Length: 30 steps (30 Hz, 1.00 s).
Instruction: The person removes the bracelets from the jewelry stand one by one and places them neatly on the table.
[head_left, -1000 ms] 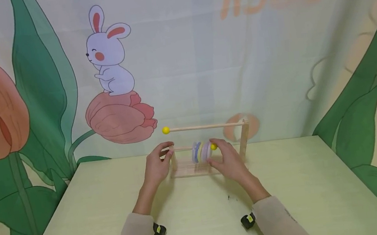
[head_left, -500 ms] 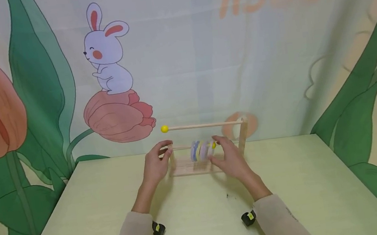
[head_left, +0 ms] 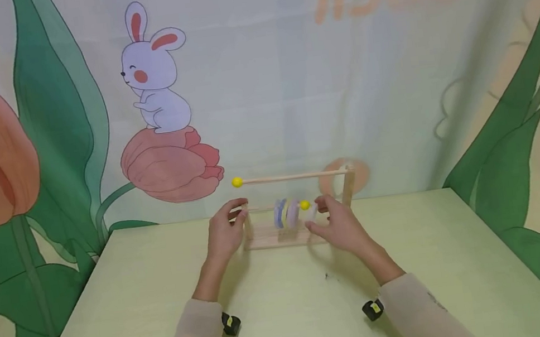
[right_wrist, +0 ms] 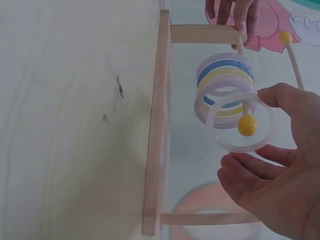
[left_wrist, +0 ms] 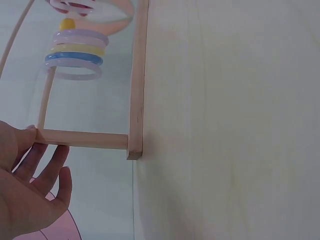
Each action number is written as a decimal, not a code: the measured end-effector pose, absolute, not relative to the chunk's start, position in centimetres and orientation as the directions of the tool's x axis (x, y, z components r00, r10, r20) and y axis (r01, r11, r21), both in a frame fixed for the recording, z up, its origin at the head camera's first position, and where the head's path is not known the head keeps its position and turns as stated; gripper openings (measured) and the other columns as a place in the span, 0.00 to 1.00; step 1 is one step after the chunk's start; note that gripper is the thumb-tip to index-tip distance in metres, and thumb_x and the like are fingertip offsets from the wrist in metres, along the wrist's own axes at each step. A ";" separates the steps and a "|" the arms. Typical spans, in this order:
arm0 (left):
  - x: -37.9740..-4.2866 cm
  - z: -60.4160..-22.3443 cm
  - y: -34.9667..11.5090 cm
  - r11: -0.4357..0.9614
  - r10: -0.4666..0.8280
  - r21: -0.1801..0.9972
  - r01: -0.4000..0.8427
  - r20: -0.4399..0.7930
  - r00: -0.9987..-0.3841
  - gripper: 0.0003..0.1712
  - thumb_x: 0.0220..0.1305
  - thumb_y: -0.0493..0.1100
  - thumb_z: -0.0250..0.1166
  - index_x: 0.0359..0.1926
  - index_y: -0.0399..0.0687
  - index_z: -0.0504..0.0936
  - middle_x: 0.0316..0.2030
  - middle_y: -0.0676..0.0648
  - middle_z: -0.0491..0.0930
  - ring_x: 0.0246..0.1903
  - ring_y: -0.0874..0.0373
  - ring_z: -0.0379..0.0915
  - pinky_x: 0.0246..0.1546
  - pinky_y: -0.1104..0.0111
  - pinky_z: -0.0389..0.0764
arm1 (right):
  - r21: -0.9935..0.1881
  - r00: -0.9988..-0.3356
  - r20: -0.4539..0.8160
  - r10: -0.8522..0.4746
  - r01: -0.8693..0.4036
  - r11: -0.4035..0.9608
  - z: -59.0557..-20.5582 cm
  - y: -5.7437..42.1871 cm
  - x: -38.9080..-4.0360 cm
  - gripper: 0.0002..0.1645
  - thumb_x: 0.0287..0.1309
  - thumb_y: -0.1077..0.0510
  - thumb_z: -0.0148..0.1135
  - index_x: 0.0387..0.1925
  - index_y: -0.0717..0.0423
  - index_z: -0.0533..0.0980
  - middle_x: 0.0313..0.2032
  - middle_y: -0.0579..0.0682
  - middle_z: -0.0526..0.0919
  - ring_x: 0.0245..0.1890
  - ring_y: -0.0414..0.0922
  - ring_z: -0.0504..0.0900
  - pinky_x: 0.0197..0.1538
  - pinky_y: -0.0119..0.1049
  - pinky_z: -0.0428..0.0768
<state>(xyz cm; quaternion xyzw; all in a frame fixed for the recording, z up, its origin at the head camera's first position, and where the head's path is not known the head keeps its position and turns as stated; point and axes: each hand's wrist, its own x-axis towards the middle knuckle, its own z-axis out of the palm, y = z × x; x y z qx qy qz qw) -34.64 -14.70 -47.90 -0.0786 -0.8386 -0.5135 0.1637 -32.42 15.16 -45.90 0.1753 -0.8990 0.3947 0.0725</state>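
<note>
A wooden rack (head_left: 284, 240) stands on the table with two rods, each tipped with a yellow ball. Several plastic rings (right_wrist: 225, 75), lilac, yellow and blue, hang on the lower rod. My left hand (head_left: 224, 233) pinches the top of the rack's short post (left_wrist: 85, 139), where that rod begins. Between thumb and fingers, my right hand (head_left: 340, 227) holds a translucent white ring (right_wrist: 242, 148). This ring is just beyond the lower rod's yellow ball (right_wrist: 247, 125), off the rod's end. In the right wrist view the ball shows through its opening.
The rack's upper rod (head_left: 291, 177) runs above both hands from the tall right post (head_left: 348, 187). Small dark marks (right_wrist: 119, 87) lie on the table (head_left: 287, 312) in front of the rack. A printed curtain (head_left: 259, 80) hangs behind.
My right hand has moved right with the white ring, from the lower rod's end past its yellow ball. The left hand has stayed on the post.
</note>
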 end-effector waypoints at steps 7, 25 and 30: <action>-34.5 -47.6 -14.8 0.466 -0.055 0.839 0.283 0.346 -0.937 0.16 0.79 0.43 0.63 0.63 0.49 0.84 0.63 0.48 0.83 0.61 0.46 0.82 0.59 0.52 0.84 | -0.714 -0.930 0.168 -0.327 -0.344 0.610 -45.2 15.1 -30.9 0.35 0.65 0.48 0.73 0.63 0.65 0.71 0.58 0.61 0.81 0.61 0.58 0.81 0.62 0.54 0.82; -34.2 -47.4 -14.7 0.464 -0.048 0.835 0.298 0.359 -0.932 0.16 0.79 0.43 0.64 0.63 0.50 0.84 0.62 0.47 0.84 0.59 0.43 0.83 0.61 0.45 0.81 | -0.676 -0.772 0.156 -0.616 -0.539 0.503 -49.1 7.4 -28.3 0.36 0.58 0.53 0.81 0.63 0.56 0.73 0.62 0.51 0.81 0.58 0.54 0.82 0.58 0.51 0.83; -34.2 -47.5 -14.6 0.469 -0.053 0.835 0.288 0.353 -0.934 0.16 0.79 0.44 0.64 0.63 0.50 0.84 0.62 0.48 0.84 0.59 0.43 0.83 0.61 0.45 0.81 | -0.683 -0.776 0.157 -0.611 -0.532 0.500 -49.4 6.9 -28.7 0.37 0.58 0.54 0.81 0.65 0.57 0.73 0.63 0.52 0.81 0.59 0.55 0.82 0.58 0.50 0.82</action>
